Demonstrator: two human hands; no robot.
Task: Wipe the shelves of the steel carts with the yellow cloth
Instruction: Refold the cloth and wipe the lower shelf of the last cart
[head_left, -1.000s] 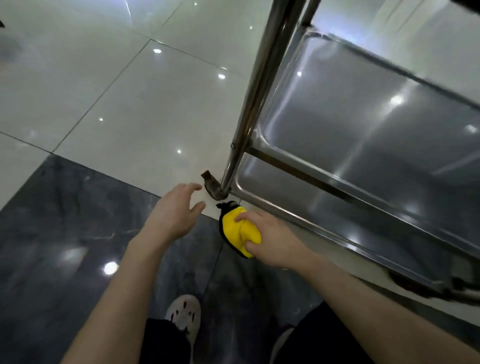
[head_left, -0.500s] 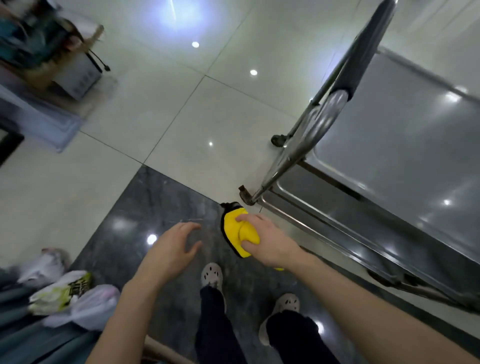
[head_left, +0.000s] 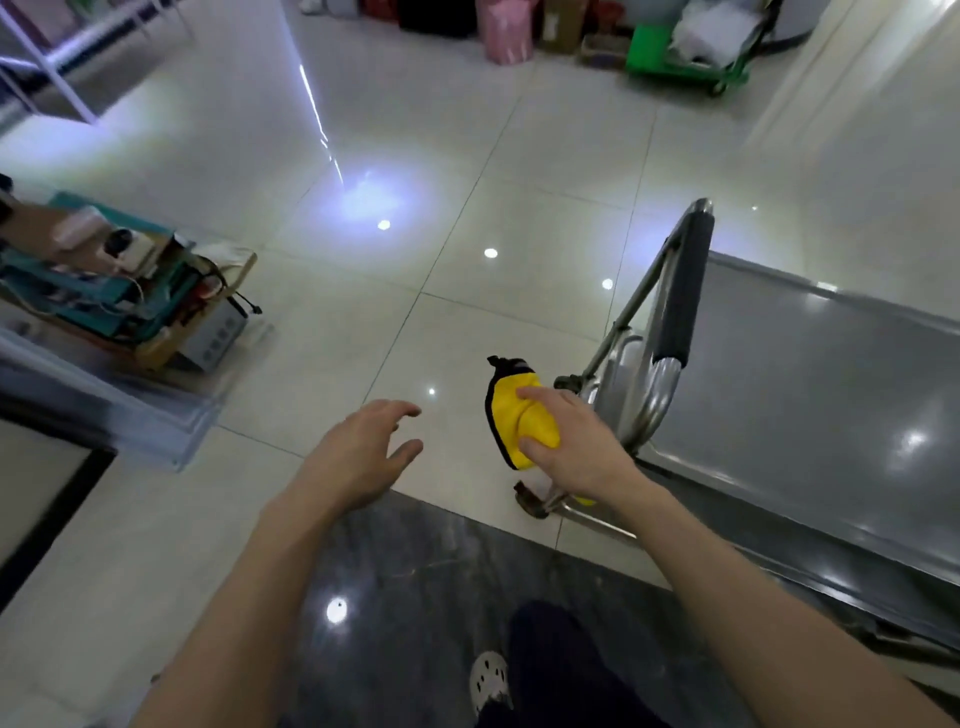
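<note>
My right hand (head_left: 576, 447) grips the bunched yellow cloth (head_left: 519, 421), which has a black edge, in the air just left of the steel cart (head_left: 810, 395). The cart stands at the right, its flat steel top shelf seen from above. Its black-padded push handle (head_left: 680, 291) rises beside the cloth, and a lower shelf rim (head_left: 727, 525) shows below my right forearm. My left hand (head_left: 363, 452) hovers in the air to the left of the cloth, fingers spread and relaxed, holding nothing.
A low table (head_left: 119, 291) piled with boxes, cables and devices stands at the left. A green trolley (head_left: 680, 57), a pink bag and boxes line the far wall. Glossy white tiles lie ahead, dark stone under my feet (head_left: 488, 680).
My view has risen from low beside the cart's lower shelves to above its top shelf. Both hands came up with it, the right still gripping the cloth.
</note>
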